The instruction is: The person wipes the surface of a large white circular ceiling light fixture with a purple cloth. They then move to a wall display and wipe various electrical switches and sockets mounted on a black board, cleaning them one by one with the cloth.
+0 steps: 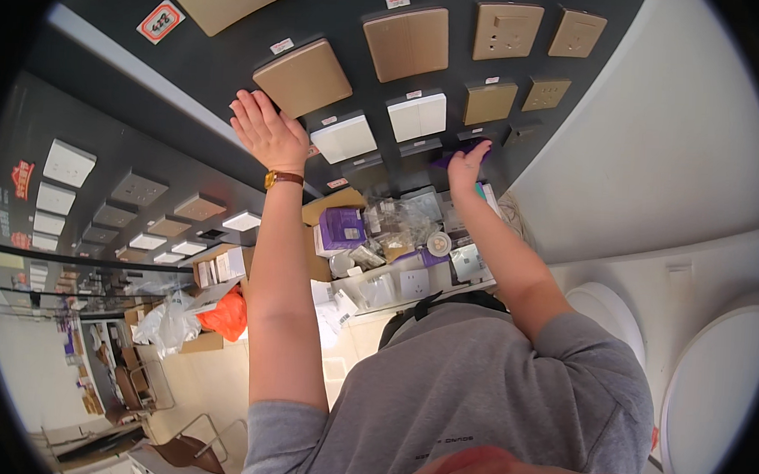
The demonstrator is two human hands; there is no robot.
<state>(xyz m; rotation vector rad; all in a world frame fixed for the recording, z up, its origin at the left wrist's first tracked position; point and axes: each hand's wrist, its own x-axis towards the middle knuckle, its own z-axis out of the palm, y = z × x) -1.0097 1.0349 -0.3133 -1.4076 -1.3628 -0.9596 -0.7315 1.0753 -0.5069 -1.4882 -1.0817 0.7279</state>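
My left hand (269, 131) is raised flat with its fingers spread beside a gold wall-switch plate (303, 78) on a dark display board (367, 98). A watch with a brown strap (287, 177) circles that wrist. Between the arms, two white switch plates (345, 138) (416, 118) are mounted on the board. On the right, my right hand (465, 171) holds a dark purple cloth (451, 159) against the lower part of the board. A gold plate (490, 104) sits just above it, and a dark socket plate (522, 135) is to its right.
Below the board, a shelf holds a purple box (342, 227), clear plastic packaging (396, 222) and a loose white socket (414, 283). Another display board (119, 159) stands at left. Plastic bags (226, 312) lie on the floor, with chairs (191, 449) behind. A white wall (669, 123) borders the right.
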